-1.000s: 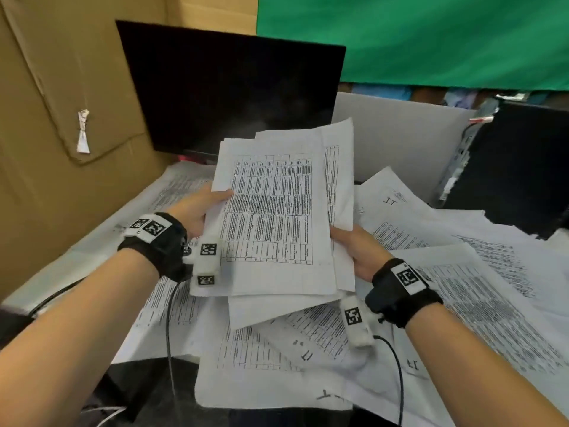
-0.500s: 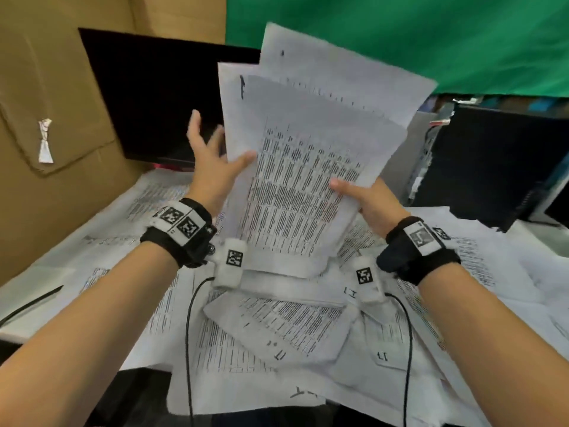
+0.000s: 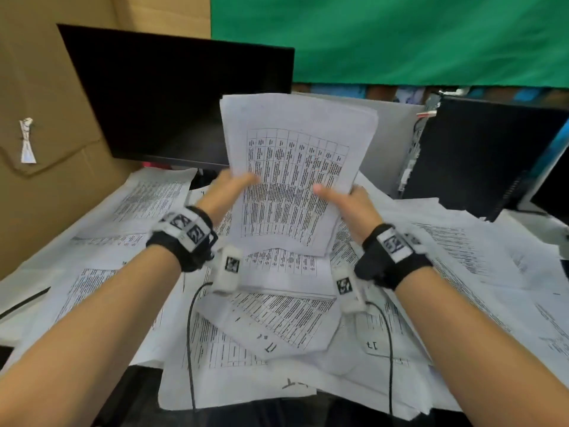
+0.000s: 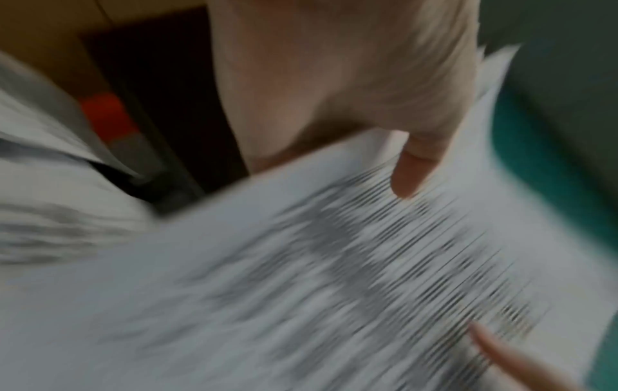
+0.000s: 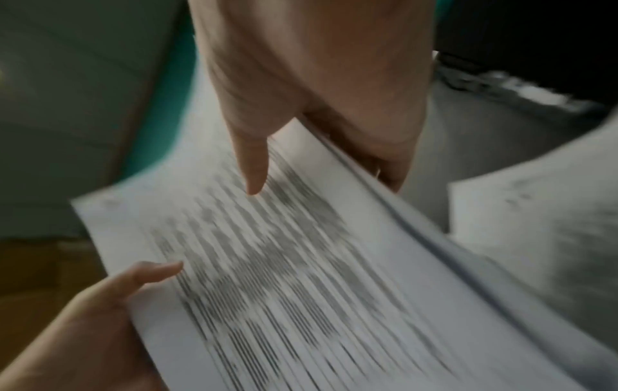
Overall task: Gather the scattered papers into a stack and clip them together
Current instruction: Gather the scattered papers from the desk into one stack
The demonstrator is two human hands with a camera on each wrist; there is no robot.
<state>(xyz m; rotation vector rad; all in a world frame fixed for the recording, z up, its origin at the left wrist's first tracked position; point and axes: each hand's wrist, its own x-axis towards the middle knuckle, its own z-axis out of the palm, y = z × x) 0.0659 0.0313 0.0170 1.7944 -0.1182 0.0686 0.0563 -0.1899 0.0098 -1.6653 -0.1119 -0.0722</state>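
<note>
A stack of printed papers (image 3: 292, 167) stands nearly upright above the desk, its edges fairly even, with a table of text on the front sheet. My left hand (image 3: 232, 188) grips its left edge, thumb on the front. My right hand (image 3: 348, 198) grips the right edge the same way. The left wrist view, blurred, shows the stack (image 4: 334, 264) under the left thumb (image 4: 414, 169). In the right wrist view the right thumb lies on the front sheet (image 5: 284, 264) and the fingers curl behind the stack's edge. More loose printed sheets (image 3: 271, 315) lie scattered below. No clip is in view.
A black monitor (image 3: 172, 97) stands behind the stack at the left. A dark computer case (image 3: 480, 155) stands at the right. Cardboard (image 3: 40, 118) walls the left side and a green cloth (image 3: 385, 38) hangs behind. Loose sheets (image 3: 462, 251) cover the desk on both sides.
The fanned, tilted sheets have been drawn together into a squarer upright stack. My left hand, open beside the papers half a second ago, now grips the left edge.
</note>
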